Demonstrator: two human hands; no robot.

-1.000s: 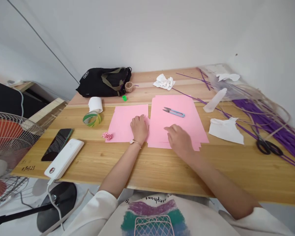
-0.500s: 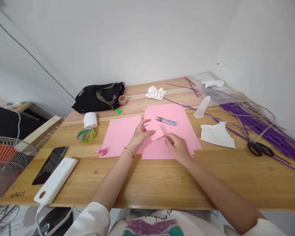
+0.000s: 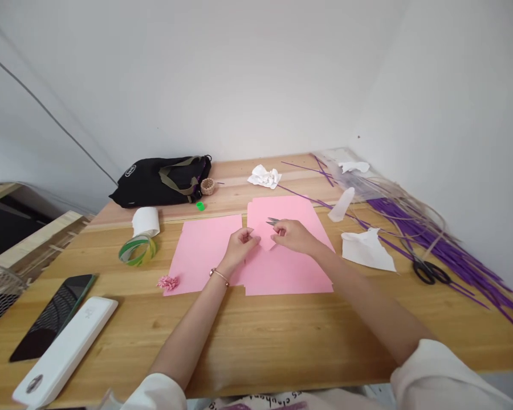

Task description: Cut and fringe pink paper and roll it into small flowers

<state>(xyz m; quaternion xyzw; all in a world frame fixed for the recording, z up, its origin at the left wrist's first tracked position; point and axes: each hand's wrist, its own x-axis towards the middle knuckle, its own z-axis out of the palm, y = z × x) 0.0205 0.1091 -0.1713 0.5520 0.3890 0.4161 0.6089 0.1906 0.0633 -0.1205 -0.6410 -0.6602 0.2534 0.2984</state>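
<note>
The left hand point(image 3: 239, 249) and right hand point(image 3: 294, 235) pinch a small pink paper slip point(image 3: 265, 238) at nine and three o'clock, presumably steadying it; thread snips point(image 3: 272, 221) lie toward its one o'clock.

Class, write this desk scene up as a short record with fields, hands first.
Left grip: pinches a small pink paper piece
Right grip: pinches the same piece
Beneath: large pink paper sheets
Partly hidden: pointed silver metal blades, beside the right grip
Left side: black fabric bag, white paper roll
Right side: black-handled metal scissors, long purple strips
</note>
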